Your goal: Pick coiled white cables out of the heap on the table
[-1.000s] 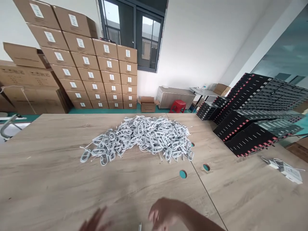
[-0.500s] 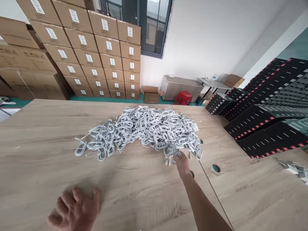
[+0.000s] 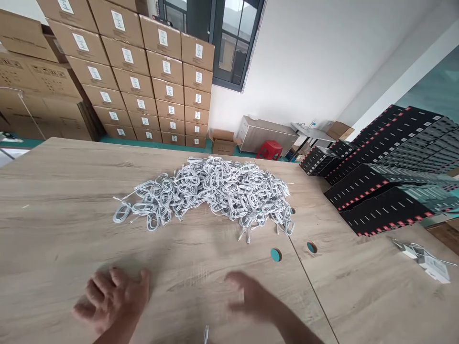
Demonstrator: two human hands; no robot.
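Heap of coiled white cables (image 3: 211,197) piled mid-table on the pale wooden table (image 3: 53,191), spreading leftward into a thinner trail of single coils, a few loose plug ends poking out at the near edge. Well short of the heap, nearer the camera: left hand (image 3: 113,298) lying palm-down on the bare wood, fingers spread and slightly curled, holding nothing. Just to its right, right hand (image 3: 251,296) blurred, open with fingers loosely together, hovering low over the table, empty as far as visible. Between the two wrists at the very bottom edge, a small white cable end (image 3: 206,333), touched by neither hand. Past the right hand, two round teal holes (image 3: 275,254) beside the seam in the tabletop. Farther right, stacks of black trays with red edging (image 3: 380,200), and small white items (image 3: 426,260) near the table's corner. Behind, against the wall, stacked cardboard boxes (image 3: 143,86) with white labels, a dark-framed window (image 3: 218,38), a red stool (image 3: 268,149)
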